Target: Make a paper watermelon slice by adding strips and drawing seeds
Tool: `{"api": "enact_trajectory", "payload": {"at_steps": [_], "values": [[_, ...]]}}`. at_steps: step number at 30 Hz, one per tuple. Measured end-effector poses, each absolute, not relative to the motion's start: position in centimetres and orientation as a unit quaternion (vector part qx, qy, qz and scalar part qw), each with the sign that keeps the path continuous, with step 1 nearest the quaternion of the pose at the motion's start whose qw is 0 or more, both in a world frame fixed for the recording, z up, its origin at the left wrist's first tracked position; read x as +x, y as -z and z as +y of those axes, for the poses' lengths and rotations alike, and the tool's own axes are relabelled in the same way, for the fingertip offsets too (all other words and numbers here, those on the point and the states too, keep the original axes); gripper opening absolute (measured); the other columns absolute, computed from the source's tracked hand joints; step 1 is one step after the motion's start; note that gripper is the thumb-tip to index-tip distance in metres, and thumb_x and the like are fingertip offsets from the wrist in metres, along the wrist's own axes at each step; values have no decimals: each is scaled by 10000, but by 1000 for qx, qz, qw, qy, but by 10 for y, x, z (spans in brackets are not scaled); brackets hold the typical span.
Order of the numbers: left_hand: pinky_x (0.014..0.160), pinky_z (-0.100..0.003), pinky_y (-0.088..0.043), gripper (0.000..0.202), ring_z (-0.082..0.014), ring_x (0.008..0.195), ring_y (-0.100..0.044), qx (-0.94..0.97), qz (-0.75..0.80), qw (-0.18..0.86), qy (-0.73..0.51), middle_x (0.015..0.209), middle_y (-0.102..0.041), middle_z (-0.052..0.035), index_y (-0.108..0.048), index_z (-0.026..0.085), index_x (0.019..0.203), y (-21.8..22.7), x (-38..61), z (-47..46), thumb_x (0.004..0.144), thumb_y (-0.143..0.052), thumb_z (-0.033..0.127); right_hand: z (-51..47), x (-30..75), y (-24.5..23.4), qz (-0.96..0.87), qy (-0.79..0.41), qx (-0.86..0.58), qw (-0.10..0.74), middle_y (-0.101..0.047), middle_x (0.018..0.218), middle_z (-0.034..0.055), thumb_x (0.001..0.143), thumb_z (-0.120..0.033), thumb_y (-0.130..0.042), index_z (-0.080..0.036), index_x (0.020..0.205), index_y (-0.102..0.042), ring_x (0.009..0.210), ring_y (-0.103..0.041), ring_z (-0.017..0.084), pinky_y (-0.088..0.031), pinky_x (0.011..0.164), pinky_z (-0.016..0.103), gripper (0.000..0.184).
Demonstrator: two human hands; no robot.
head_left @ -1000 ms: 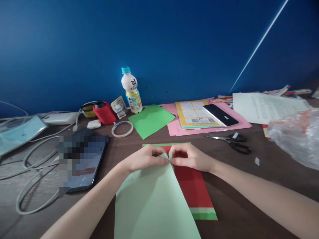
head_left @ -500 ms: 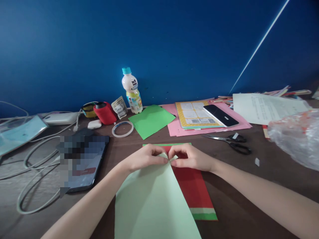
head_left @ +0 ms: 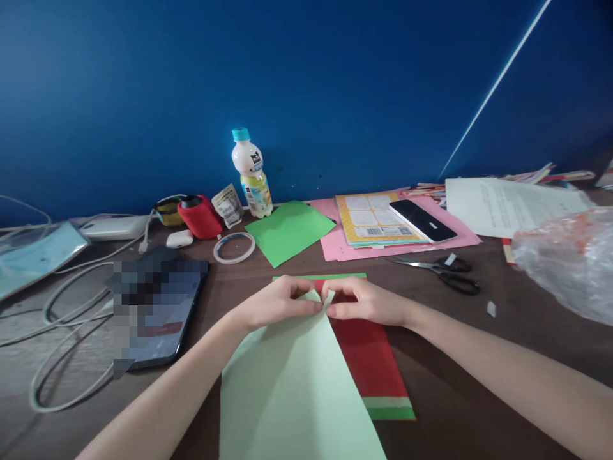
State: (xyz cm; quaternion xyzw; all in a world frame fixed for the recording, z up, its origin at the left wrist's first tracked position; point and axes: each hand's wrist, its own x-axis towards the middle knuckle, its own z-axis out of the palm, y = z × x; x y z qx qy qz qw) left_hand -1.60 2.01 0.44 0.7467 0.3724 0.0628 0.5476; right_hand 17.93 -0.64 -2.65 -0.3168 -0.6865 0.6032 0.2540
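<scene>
Both hands meet at the top corner of a pale green sheet of paper [head_left: 287, 390]. My left hand [head_left: 282, 303] pinches the sheet near that corner between thumb and fingers. Close against it, my right hand [head_left: 364, 301] is closed on the small corner part, which sticks up between the two hands. Under the pale sheet lies a red paper [head_left: 366, 358] with white and green bands along its near edge and green at its far edge. The pale sheet covers its left part.
Right of the hands lie black-handled scissors [head_left: 454, 275] and a white scrap [head_left: 491, 309]. Behind are a green paper [head_left: 290, 231], a roll of tape [head_left: 234, 248], a bottle [head_left: 253, 179] and a phone [head_left: 422, 220] on a booklet. A tablet [head_left: 167, 319] and cables lie left.
The corner piece of the pale green sheet now stands up between my fingertips, where it lay lower under my right hand before. Both hands stay nearly in place. The view has shifted slightly.
</scene>
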Motion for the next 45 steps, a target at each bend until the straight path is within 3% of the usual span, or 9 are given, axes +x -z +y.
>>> {"api": "enact_trajectory", "payload": {"at_steps": [5,14,21,31,45], "values": [[502,-205,-266,267,-82,561,-349,751,386,532,-59,630,-434,33,-595,145,858,-6,-16,20,739,-499,364,-9,177,27,-684,-587,-333,278,-472,683,-27,768,-260,-564,-148,736,-501,637,-411,81,-316,609,217,132],[487,-196,-271,285,-76,538,-351,745,391,539,-37,584,-408,42,-568,144,712,-7,-18,22,722,-524,425,-12,175,25,-681,-573,-342,301,-459,651,-33,754,-239,-572,-155,690,-492,608,-402,79,-312,582,211,132],[498,-189,-291,238,-74,548,-373,737,386,552,-56,599,-446,38,-585,145,725,-6,-19,22,729,-528,376,-14,175,25,-705,-519,-342,342,-499,676,-21,745,-240,-585,-157,685,-527,661,-448,100,-343,638,234,118],[494,-195,-271,255,-69,533,-337,736,379,558,-62,583,-414,41,-579,137,721,-6,-18,21,731,-528,387,-10,179,25,-702,-564,-333,280,-533,711,-12,750,-295,-590,-156,734,-555,681,-473,106,-355,652,235,144],[473,-188,-272,281,-67,512,-349,715,387,578,-67,576,-440,40,-582,139,727,-4,-20,24,716,-538,416,-13,176,20,-671,-572,-334,332,-492,657,-21,723,-234,-607,-150,665,-542,638,-443,94,-351,638,238,121]]}}
